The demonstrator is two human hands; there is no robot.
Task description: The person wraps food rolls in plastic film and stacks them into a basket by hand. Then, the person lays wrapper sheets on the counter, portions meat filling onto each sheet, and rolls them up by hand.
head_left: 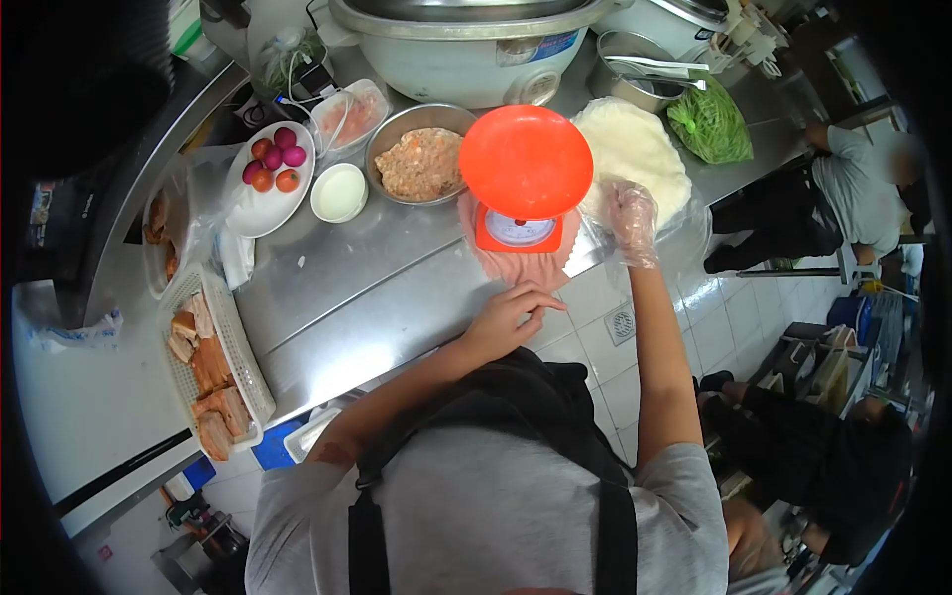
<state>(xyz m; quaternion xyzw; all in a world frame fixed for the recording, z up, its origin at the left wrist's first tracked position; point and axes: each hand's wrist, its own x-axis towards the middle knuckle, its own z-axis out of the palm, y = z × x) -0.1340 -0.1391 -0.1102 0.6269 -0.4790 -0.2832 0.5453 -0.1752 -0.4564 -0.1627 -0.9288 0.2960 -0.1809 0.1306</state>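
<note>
My left hand (pixel 516 315) is bare and holds nothing, its fingers loosely bent and apart at the counter's front edge, just below a pink cloth (pixel 540 266). In a clear plastic glove, my right hand (pixel 632 216) has its fingers curled together on the pale dough (pixel 635 144). That dough lies on plastic sheeting (pixel 684 236) at the right. Between the hands and farther back stands an orange scale (pixel 518 234) on the cloth, its round pan (pixel 526 162) holding nothing. Left of the scale is a metal bowl (pixel 395 129) of minced filling (pixel 421 164).
A white cup (pixel 339 193), a plate (pixel 243 212) of red and purple round items, and a basket (pixel 260 392) of meat sit left. Behind are a large cooker (pixel 446 64), a metal pot (pixel 615 84) and bagged greens (pixel 709 119). Two people (pixel 858 183) are at the right.
</note>
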